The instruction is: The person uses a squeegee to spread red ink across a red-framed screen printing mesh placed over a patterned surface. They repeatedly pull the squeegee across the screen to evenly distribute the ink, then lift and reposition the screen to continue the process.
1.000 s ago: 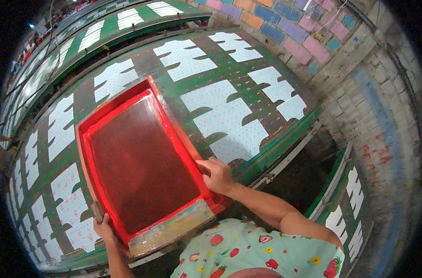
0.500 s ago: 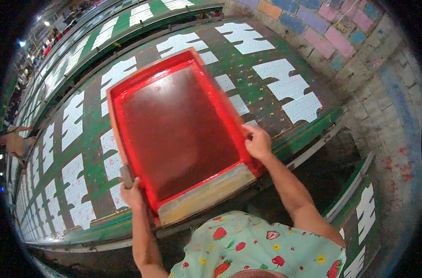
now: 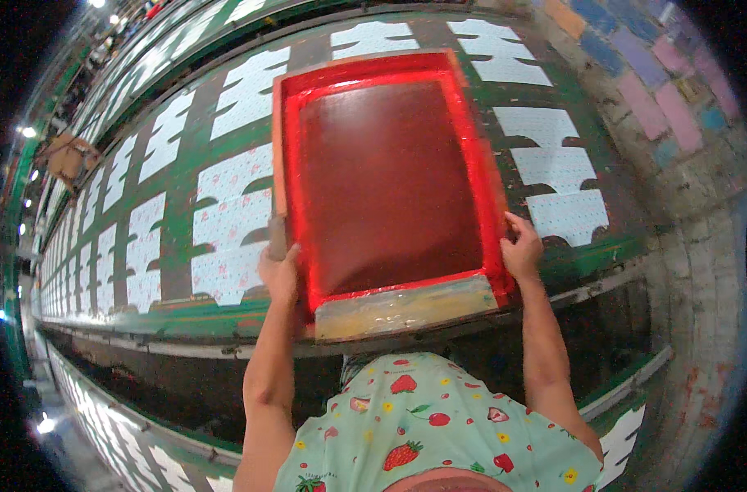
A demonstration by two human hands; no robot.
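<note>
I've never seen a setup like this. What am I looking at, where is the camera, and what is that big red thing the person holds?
There is no machine here: a person works with two bare hands. The picture comes from a wide-angle camera worn on the person's head, looking down, so straight edges bend near the rim. The left hand and the right hand grip the two sides of a red frame with a dark mesh panel in the middle. It is over a long green table that carries rows of white cloth pieces. At the bottom is the person's strawberry-print shirt.
</note>
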